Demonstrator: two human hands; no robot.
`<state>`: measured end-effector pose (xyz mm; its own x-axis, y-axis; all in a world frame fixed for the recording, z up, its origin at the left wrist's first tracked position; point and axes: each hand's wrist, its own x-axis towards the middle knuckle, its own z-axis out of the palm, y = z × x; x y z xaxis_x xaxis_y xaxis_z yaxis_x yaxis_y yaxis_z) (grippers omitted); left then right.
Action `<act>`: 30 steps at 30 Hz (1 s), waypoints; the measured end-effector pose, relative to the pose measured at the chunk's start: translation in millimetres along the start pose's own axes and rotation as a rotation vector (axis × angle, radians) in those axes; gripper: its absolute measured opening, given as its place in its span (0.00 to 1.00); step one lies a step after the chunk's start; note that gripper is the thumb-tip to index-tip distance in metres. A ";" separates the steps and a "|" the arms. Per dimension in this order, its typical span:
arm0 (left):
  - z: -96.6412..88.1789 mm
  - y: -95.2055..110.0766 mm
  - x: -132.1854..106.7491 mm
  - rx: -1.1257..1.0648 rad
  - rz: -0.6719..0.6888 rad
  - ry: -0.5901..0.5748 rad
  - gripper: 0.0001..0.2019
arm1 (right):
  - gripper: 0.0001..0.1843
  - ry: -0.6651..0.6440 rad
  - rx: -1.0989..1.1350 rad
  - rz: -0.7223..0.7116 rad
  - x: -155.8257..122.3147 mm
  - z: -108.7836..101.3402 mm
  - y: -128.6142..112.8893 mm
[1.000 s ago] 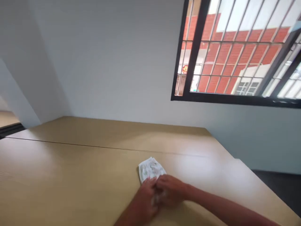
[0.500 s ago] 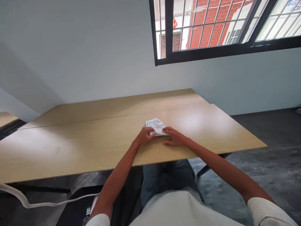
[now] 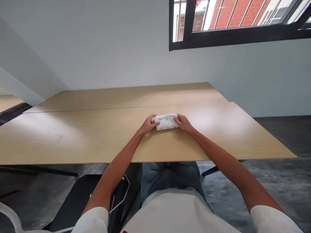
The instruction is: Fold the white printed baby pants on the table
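A small white cloth garment (image 3: 166, 122), folded into a flat oblong with a faint print on it, is held up between both hands over the table. My left hand (image 3: 148, 124) grips its left end, thumb on the near face and fingers behind. At the right end, my right hand (image 3: 184, 123) pinches it the same way, with the thumb over the front. The fingers behind the cloth are partly hidden.
The pale wooden table (image 3: 85, 136) has a seam running across it and its front edge near my body. A black chair (image 3: 75, 197) stands below left, with a white cable (image 3: 121, 200) beside it. Behind are a wall and a barred window (image 3: 228, 19).
The garment was lying on the table with a gathered edge showing and both hands at its near edge. Now it is folded narrower and gripped at both ends. The view has tilted down.
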<state>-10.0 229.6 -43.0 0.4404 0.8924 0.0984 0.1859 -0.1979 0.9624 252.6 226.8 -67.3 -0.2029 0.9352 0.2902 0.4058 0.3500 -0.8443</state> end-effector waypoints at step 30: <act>16.0 6.9 -6.6 0.541 0.291 0.044 0.19 | 0.07 -0.183 -0.296 -0.305 -14.0 5.4 -27.2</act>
<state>2.4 215.9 -41.0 0.5055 0.7845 0.3591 0.4878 -0.6032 0.6311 239.6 204.0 -50.8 -0.4955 0.7719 0.3983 0.5349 0.6325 -0.5602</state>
